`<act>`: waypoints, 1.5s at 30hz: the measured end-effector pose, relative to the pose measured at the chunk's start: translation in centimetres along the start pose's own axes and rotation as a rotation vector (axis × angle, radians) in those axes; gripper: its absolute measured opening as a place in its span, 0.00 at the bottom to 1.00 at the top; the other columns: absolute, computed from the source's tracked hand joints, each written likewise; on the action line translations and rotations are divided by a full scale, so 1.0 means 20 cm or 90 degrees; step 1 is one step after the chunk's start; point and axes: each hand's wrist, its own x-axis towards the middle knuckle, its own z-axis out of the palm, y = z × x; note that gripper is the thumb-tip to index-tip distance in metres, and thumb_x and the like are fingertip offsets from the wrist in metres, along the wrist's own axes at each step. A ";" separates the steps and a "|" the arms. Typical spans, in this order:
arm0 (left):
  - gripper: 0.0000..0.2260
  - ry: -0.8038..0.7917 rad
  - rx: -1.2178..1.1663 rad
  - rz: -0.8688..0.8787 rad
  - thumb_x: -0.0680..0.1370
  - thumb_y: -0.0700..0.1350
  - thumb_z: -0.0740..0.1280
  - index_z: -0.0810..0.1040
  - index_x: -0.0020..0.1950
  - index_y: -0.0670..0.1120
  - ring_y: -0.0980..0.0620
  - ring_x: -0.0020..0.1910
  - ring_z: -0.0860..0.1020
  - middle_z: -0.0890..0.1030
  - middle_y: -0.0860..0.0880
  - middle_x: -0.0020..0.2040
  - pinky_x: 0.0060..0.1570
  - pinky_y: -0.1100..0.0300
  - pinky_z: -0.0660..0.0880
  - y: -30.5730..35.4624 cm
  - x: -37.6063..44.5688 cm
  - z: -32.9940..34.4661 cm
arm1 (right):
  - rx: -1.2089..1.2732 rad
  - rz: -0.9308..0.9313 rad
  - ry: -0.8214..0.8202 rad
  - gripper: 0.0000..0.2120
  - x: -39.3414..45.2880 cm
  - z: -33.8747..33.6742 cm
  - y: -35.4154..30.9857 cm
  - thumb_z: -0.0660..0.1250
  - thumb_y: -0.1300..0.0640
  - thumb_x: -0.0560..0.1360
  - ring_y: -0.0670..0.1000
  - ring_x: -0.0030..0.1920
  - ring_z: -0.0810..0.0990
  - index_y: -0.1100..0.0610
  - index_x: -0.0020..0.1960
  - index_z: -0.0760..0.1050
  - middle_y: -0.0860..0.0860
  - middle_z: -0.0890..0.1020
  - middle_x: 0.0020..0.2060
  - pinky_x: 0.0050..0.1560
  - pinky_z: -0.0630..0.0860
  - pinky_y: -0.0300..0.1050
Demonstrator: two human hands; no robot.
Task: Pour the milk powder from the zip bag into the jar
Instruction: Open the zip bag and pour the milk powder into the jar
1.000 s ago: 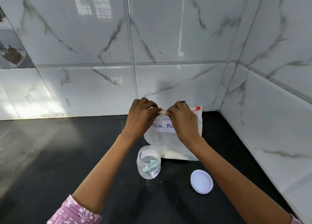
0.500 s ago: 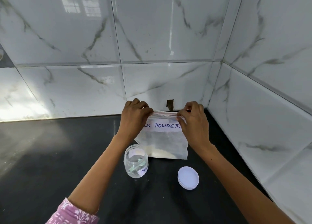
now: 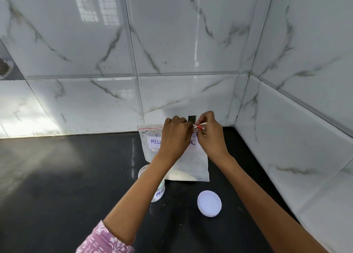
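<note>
A clear zip bag with a handwritten white label stands upright on the black counter, white milk powder settled at its bottom. My left hand and my right hand both pinch the bag's top edge near its right corner, where a red zip slider shows between the fingers. The clear jar, labelled and uncapped, stands just in front of the bag; my left forearm hides most of it. Its white lid lies flat on the counter to the right.
The black counter runs left and toward me. Marble-look tiled walls close the back and the right side, forming a corner just right of the bag. A small dark cut-out sits in the wall behind my hands.
My left hand has slid along the bag's top from the left end to the right corner, beside my right hand. The bag's left top corner is now uncovered.
</note>
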 end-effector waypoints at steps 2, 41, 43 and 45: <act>0.10 0.010 -0.022 -0.029 0.78 0.41 0.63 0.83 0.47 0.42 0.44 0.45 0.75 0.83 0.44 0.42 0.45 0.54 0.64 0.02 0.00 0.00 | 0.015 -0.006 -0.011 0.14 -0.01 0.00 0.02 0.63 0.71 0.73 0.48 0.47 0.77 0.59 0.54 0.65 0.49 0.74 0.47 0.49 0.75 0.33; 0.05 0.088 -0.465 -0.267 0.71 0.39 0.74 0.84 0.41 0.49 0.54 0.40 0.82 0.84 0.57 0.35 0.49 0.57 0.78 -0.33 -0.16 -0.64 | -0.100 -0.011 -0.045 0.06 -0.32 -0.28 -0.16 0.72 0.55 0.70 0.49 0.35 0.75 0.56 0.39 0.79 0.49 0.79 0.32 0.33 0.68 0.42; 0.06 0.084 -0.479 -0.254 0.70 0.39 0.74 0.84 0.41 0.50 0.54 0.39 0.82 0.84 0.57 0.35 0.48 0.58 0.78 -0.31 -0.16 -0.63 | -0.085 0.023 -0.043 0.07 -0.35 -0.29 -0.14 0.72 0.55 0.70 0.49 0.34 0.75 0.56 0.37 0.77 0.50 0.79 0.32 0.35 0.68 0.44; 0.05 0.084 -0.499 -0.245 0.71 0.39 0.74 0.84 0.41 0.49 0.53 0.40 0.82 0.84 0.52 0.37 0.48 0.57 0.78 -0.28 -0.16 -0.61 | -0.070 0.057 -0.030 0.05 -0.38 -0.31 -0.11 0.73 0.55 0.69 0.48 0.35 0.75 0.56 0.38 0.79 0.49 0.80 0.32 0.35 0.67 0.42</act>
